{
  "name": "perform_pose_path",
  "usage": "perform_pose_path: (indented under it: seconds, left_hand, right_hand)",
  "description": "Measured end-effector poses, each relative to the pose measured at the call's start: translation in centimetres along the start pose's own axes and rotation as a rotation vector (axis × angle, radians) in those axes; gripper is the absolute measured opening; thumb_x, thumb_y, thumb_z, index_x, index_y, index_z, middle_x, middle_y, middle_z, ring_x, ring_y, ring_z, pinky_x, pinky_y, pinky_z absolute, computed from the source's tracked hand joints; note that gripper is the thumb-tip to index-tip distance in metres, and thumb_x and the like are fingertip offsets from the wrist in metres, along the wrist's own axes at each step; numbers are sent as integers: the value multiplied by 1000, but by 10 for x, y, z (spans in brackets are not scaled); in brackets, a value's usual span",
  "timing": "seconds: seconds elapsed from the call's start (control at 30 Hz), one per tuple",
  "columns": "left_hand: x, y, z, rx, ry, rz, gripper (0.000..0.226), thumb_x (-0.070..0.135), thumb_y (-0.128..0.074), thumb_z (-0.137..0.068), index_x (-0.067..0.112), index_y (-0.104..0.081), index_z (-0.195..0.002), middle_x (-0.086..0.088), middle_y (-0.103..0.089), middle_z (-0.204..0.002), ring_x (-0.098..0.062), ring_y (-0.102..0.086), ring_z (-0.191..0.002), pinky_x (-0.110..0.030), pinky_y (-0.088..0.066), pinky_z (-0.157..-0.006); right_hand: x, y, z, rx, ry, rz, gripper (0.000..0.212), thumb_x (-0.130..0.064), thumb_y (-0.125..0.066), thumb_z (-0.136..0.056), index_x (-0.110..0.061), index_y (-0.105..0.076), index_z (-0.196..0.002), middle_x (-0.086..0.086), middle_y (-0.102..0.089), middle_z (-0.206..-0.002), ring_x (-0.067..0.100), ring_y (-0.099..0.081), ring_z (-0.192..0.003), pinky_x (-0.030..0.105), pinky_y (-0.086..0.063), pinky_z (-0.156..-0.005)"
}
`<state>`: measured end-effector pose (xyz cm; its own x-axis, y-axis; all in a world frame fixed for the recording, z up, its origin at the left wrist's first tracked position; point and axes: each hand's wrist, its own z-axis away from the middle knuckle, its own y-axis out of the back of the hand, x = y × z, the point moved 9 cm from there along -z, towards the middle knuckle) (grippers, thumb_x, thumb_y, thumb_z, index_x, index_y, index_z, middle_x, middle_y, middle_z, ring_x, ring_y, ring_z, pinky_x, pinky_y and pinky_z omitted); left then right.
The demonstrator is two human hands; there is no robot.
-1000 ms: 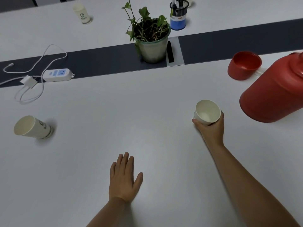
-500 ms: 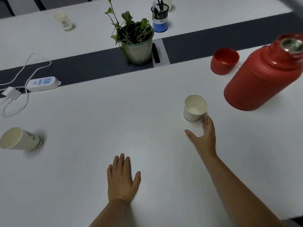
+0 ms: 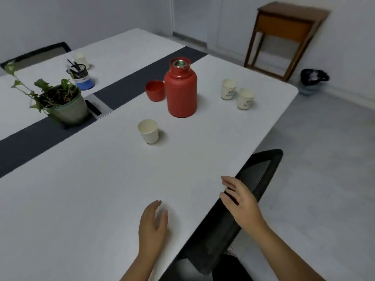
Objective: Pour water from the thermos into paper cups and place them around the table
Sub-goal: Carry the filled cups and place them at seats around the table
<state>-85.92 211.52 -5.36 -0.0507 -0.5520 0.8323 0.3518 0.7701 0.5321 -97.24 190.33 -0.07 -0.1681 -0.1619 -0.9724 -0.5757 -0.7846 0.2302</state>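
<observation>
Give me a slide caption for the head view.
Open red thermos stands among white paper cups; both hands empty.

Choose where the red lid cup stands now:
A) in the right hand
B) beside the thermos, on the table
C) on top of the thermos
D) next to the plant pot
B: the red lid cup stands on the table beside the open red thermos.
</observation>
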Motion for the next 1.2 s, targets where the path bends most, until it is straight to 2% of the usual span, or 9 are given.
perform_pose_path:
  seconds: [0.17, 0.37, 0.53, 0.6, 0.77, 0.87, 1.03, 1.13, 1.2]
  left_hand:
    - [88, -61, 54, -221, -175, 266, 32, 6, -53, -88, 37, -57, -93, 13, -61, -104, 4, -58, -95, 2, -41, -69]
    - [144, -156, 122, -473, -435, 132, 29, -3, -62, -80, 23, -64, -93, 14, -63, -98, 19, -52, -93, 3, -38, -81]
    - [143, -268, 156, -591, -326, 57, 69, -12, -66, -70, 56, -64, -81, 34, -52, -103, 14, -54, -90, 2, -40, -75]
    - [150, -315, 164, -627, -280, 37, 53, -16, -67, -68, 32, -74, -89, 41, -56, -93, 19, -55, -85, 5, -39, -72]
    - [192, -407, 157, -601, -132, 130, 38, -17, -56, -77, 13, -58, -101, -21, -63, -108, 0, -64, -86, 2, -43, -70]
    - [227, -440, 141, -564, -132, 135, 31, -12, -57, -80, 9, -56, -102, -17, -61, -106, -2, -62, -85, 4, -41, -66]
    - [255, -471, 94, -422, -87, 195, 28, -9, -57, -81, 7, -57, -104, -19, -61, -110, -21, -59, -94, -15, -47, -73]
    - [273, -498, 52, -379, -71, 207, 28, -12, -58, -79, 0, -59, -104, -22, -61, -109, 2, -61, -82, 3, -42, -66]
    - [290, -518, 20, -366, -52, 230, 29, -12, -60, -78, -3, -60, -106, -22, -62, -108, 8, -61, -75, 5, -40, -65]
  right_hand:
    - [8, 106, 102, 254, -74, -52, 43, 5, -60, -79, -31, -54, -101, -12, -58, -111, -11, -55, -102, 6, -42, -88]
    - [67, 201, 206, 519, -243, -105, 35, 12, -58, -77, -10, -59, -104, 0, -64, -107, -8, -59, -95, 4, -43, -82]
    - [121, 291, 246, 713, -357, -160, 38, 17, -60, -71, -15, -63, -90, 14, -68, -95, -10, -62, -80, 0, -43, -74]
    - [137, 332, 247, 737, -381, -167, 39, 18, -61, -70, -15, -61, -89, 16, -67, -93, -12, -62, -77, 0, -43, -72]
    - [160, 427, 208, 665, -333, -104, 65, 15, -64, -70, -47, -64, -89, -15, -70, -92, -13, -59, -86, 2, -43, -77]
    - [169, 477, 165, 641, -298, -77, 61, 16, -62, -70, -40, -60, -95, -40, -62, -91, -12, -60, -88, 2, -43, -78]
    - [181, 526, 81, 562, -248, -42, 59, 14, -64, -70, -40, -62, -94, -41, -60, -94, -12, -59, -90, 1, -42, -77]
    - [194, 546, 29, 548, -276, -40, 71, 13, -66, -68, -56, -62, -84, -33, -66, -87, -14, -60, -84, 1, -43, -74]
    - [199, 560, -9, 562, -302, -53, 56, 15, -67, -66, -36, -66, -87, -16, -72, -85, -14, -61, -79, 1, -44, -70]
